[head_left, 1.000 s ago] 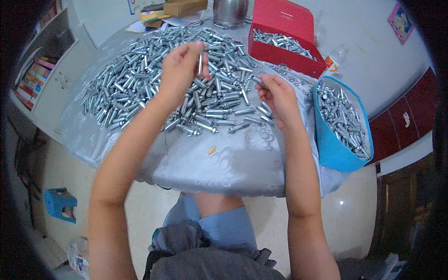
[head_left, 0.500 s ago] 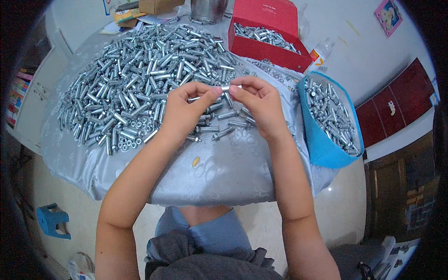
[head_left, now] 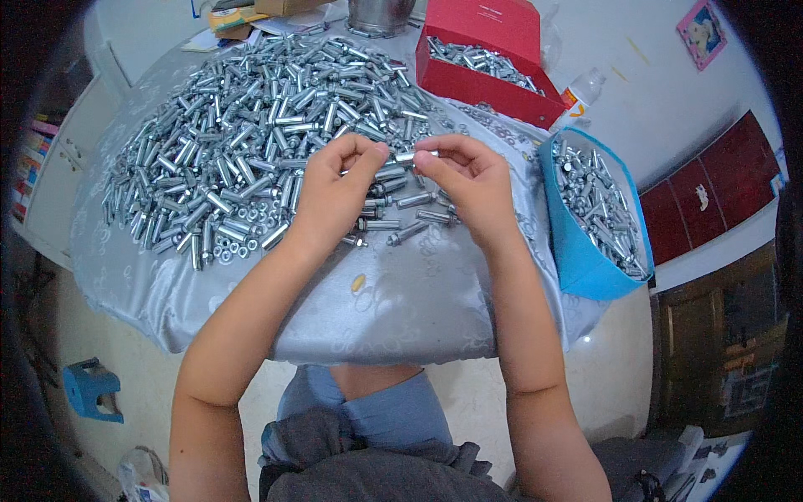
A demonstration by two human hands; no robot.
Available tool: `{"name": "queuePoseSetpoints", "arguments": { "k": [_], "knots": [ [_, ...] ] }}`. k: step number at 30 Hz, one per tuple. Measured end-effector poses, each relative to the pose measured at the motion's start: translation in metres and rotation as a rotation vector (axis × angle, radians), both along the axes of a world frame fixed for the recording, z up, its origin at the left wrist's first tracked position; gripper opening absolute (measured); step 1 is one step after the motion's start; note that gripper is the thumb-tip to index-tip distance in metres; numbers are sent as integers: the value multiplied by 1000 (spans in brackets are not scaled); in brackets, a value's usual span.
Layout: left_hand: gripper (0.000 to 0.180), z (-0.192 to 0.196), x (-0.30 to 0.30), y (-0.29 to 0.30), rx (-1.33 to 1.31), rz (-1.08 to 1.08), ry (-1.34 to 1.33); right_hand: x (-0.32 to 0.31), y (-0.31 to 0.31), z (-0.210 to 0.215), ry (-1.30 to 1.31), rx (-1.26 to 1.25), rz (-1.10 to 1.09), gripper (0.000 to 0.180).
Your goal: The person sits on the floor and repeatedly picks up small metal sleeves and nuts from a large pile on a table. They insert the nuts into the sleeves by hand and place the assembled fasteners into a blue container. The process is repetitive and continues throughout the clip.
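Over the near right side of a big pile of silvery expansion bolts (head_left: 268, 125), my two hands face each other. A bolt (head_left: 405, 156) with a shiny metal sleeve lies roughly level between the thumb and fingers of my right hand (head_left: 477, 184), its free end toward the left. Close to that end, my left hand (head_left: 330, 188) has thumb and forefinger pinched together; whatever is between them is hidden. Several single bolts (head_left: 416, 201) lie on the cloth below the hands. Loose nuts (head_left: 238, 243) are gathered at the pile's near edge.
A blue fabric bin (head_left: 585, 268) full of bolts stands at the right. Behind it are an open red box (head_left: 493, 90) of bolts and a plastic bottle (head_left: 585, 88). A metal bucket (head_left: 378, 15) stands at the back. One small yellow piece (head_left: 359, 283) lies near the table's front.
My left fingertips have come away from the bolt's left end, leaving a small gap. The bolt stays in my right hand. The whole view has shifted slightly.
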State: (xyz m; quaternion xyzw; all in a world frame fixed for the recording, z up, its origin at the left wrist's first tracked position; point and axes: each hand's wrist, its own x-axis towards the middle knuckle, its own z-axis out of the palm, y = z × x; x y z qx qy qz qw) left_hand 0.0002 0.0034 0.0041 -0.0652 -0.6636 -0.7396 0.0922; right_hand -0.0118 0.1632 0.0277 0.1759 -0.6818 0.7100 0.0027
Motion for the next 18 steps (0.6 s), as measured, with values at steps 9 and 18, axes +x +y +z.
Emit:
{"name": "queuePoseSetpoints", "arguments": {
  "k": [9,18],
  "knots": [
    [26,-3,8,13,7,-12,24,4,-17,-22,105,48,135,19],
    [32,-1,5,8,-31,-214,-149,14,-16,-8,260,141,159,41]
  ]
}}
